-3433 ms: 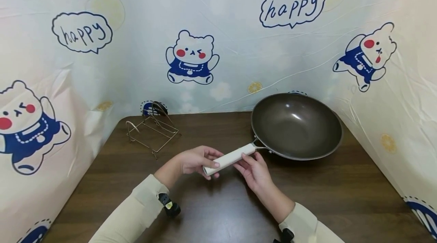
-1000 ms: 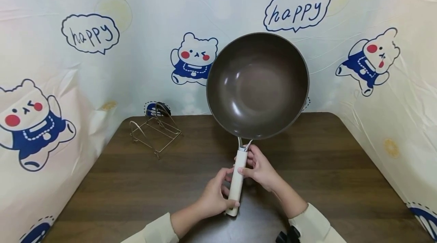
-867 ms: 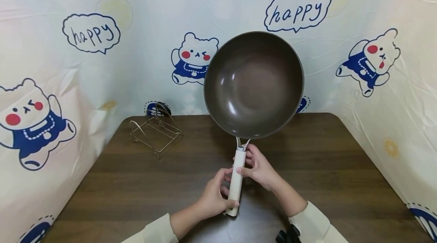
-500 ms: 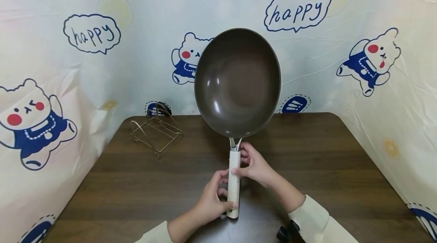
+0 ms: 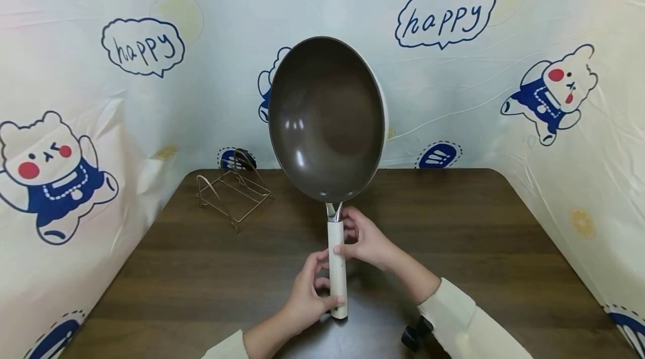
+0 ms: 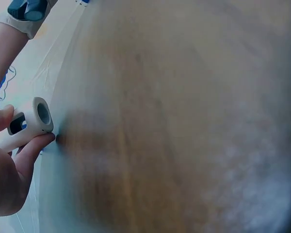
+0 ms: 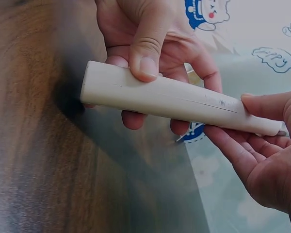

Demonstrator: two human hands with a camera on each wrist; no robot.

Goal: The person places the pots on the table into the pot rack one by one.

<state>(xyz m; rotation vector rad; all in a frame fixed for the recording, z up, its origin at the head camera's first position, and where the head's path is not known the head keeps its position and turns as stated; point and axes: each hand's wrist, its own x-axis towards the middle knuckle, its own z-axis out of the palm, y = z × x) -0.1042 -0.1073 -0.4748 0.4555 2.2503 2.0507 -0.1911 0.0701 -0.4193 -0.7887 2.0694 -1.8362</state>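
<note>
Rack [image 5: 234, 191]: wire, on the worktop [image 5: 453, 236], left of the wok [image 5: 327, 124].
Printed bear [image 5: 265, 94]: partly hidden behind the wok.
Wok: held up over the worktop, handle [image 5: 337, 275] downward.
Left wrist view: the handle's hollow end [image 6: 43, 113], hidden from the head camera.
Right wrist view: dark scuffs [image 7: 222, 103] along the handle.
Left hand [image 5: 304, 297]: fingers and thumb gripping the handle's lower end.
Right hand [image 5: 370, 241]: higher, fingers and thumb pinching the handle near the bowl.

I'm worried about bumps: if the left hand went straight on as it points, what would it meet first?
The pan handle, which it grips; beyond, probably the right hand, though depth is unclear.
</note>
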